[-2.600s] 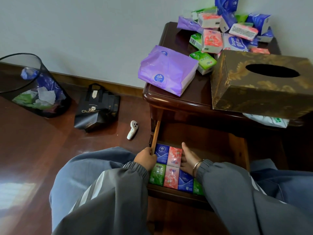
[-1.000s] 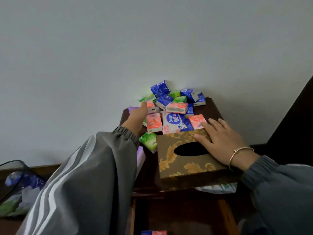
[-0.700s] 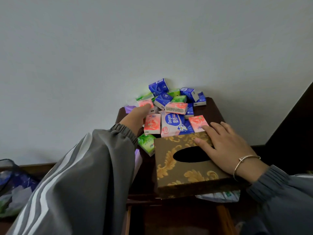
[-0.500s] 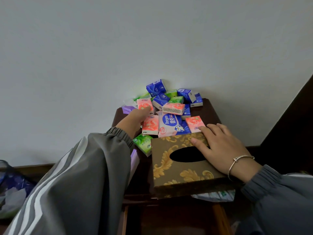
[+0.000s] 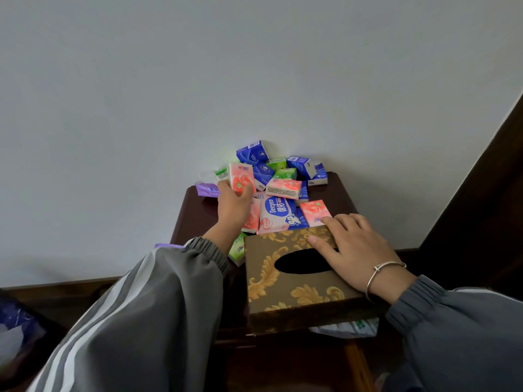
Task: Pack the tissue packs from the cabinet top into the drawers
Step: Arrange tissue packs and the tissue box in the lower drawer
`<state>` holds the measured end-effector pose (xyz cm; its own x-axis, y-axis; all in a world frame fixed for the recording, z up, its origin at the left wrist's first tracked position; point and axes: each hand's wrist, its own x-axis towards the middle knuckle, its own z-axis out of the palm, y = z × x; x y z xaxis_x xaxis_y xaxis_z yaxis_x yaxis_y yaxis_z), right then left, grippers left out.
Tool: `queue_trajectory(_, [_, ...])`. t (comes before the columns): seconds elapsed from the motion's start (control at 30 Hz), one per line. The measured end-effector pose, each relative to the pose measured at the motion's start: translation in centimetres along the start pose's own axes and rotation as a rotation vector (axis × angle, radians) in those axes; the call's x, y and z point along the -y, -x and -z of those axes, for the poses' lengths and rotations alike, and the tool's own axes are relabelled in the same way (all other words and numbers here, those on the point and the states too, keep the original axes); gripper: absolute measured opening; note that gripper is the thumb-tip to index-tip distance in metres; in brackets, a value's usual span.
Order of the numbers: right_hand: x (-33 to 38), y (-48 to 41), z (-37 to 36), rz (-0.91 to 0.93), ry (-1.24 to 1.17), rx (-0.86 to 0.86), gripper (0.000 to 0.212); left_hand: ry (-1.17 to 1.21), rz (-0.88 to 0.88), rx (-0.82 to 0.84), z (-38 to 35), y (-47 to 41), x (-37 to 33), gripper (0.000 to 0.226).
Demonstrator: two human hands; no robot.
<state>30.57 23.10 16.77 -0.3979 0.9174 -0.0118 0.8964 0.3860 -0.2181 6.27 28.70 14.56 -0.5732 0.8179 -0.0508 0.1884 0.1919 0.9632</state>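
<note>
The fingers (image 5: pixel 225 185) of my left hand (image 5: pixel 233 207) are pinching the edges of a pink tissue pack (image 5: pixel 240 176), probably light, soft and slippery, near the back left corner of the cabinet top (image 5: pixel 192 219), while my right hand (image 5: pixel 353 250) is lying flat on the tissue box (image 5: pixel 283 284).

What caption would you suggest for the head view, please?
Left hand grips a pink tissue pack above the pile; right hand rests on the gold tissue box.

I am holding a pink tissue pack (image 5: pixel 241 179) upright in my left grip (image 5: pixel 234 206); other packs (image 5: pixel 283 188) are lying heaped on the cabinet top (image 5: pixel 193 215).
</note>
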Motion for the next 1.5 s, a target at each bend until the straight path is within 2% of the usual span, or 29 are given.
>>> queue_trajectory(0.17, [-0.1, 0.0, -0.1, -0.004, 0.001, 0.011, 0.071, 0.106, -0.046, -0.083, 0.1, 0.9, -0.3, 0.032])
queue_trajectory(0.3, [-0.4, -0.3, 0.0, -0.005, -0.01, 0.064, 0.063, 0.241, -0.029, -0.137, 2.1, 1.0, -2.1, 0.026])
queue_trajectory(0.4, [-0.8, -0.9, 1.0, -0.02, -0.24, 0.1, 0.053, 0.279, -0.018, -0.095, 4.3, 1.2, -2.9, 0.029])
queue_trajectory(0.47, [-1.5, -1.6, 2.2, -0.002, -0.368, -0.024, 0.044, 0.305, 0.008, -0.039, 5.7, 1.6, -2.4, 0.035])
queue_trajectory(0.57, [-2.5, -4.5, 3.9, 0.025, -0.276, -0.209, 0.03, 0.338, 0.024, 0.05, 7.2, 2.3, -0.9, 0.044])
queue_trajectory(0.67, [-2.5, -9.8, 4.4, -0.009, -0.228, -0.211, 0.024, 0.376, 0.022, 0.061, 7.9, 2.8, 0.5, 0.041])
queue_trajectory(0.77, [-2.4, -15.1, 3.7, 0.028, -0.138, -0.17, 0.031, 0.417, 0.041, 0.043, 8.0, 3.0, 1.3, 0.036])
queue_trajectory(0.93, [-1.7, -21.1, 1.6, -0.088, -0.189, -0.161, 0.048, 0.445, 0.085, 0.049, 7.4, 2.2, 2.3, 0.036])
queue_trajectory(1.13, [-1.8, -24.3, -0.4, -0.195, -0.194, -0.224, 0.029, 0.467, 0.119, 0.068, 6.6, 1.8, 3.6, 0.036])
queue_trajectory(1.27, [-4.1, -24.3, 0.3, -0.378, -0.496, -0.358, 0.02, 0.473, 0.126, 0.063, 6.2, 1.7, 4.1, 0.031])
queue_trajectory(1.37, [-5.5, -23.8, 0.6, -0.5, -0.802, -0.215, 0.01, 0.478, 0.137, 0.052, 5.8, 1.7, 4.0, 0.035])
queue_trajectory(1.5, [-6.1, -23.7, -0.1, -0.618, -0.798, 0.054, 0.016, 0.484, 0.143, 0.02, 5.4, 1.7, 4.0, 0.029])
